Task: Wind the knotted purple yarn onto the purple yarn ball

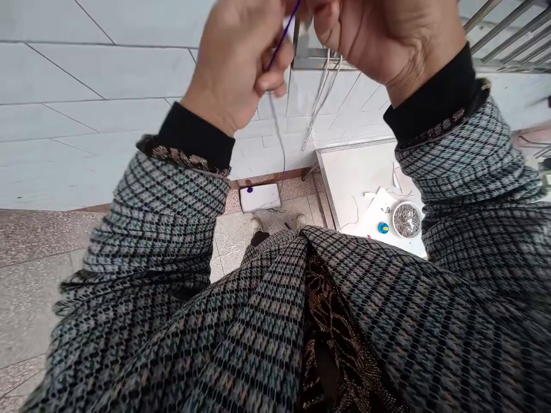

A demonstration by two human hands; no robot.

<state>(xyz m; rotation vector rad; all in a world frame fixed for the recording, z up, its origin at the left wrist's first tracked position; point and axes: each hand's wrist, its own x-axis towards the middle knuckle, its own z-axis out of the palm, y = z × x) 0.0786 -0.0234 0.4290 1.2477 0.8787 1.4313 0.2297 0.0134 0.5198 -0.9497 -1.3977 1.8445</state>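
Both my arms are up, wrists bent in toward each other, and the work is right at the top edge of my view: purple yarn (283,41), running down between my hands. My left hand (239,60) has its lower fingers curled in, closed on the strand; my right hand (385,34) sits just beside it, thumb bent, but its fingertips run out of view and blur, so I can't tell whether they pinch anything. Below the left hand a thin length hangs past the tiled wall (129,74) toward the floor (297,205), near a white block (269,199) with a small purple clump (249,190) on it; whether the two join, I can't make out. So I judge this to be the handling step, yarn worked between the fingers overhead, and the next move calls for a firm left hold, light tension and a free tail, clear of the white cords (321,94) hanging from the metal rail (316,60). Down on the right, the counter (344,163) carries a bowl (394,222) of small metallic pieces (407,219), a blue-and-yellow round item (383,228) next to it, well apart from my hands.
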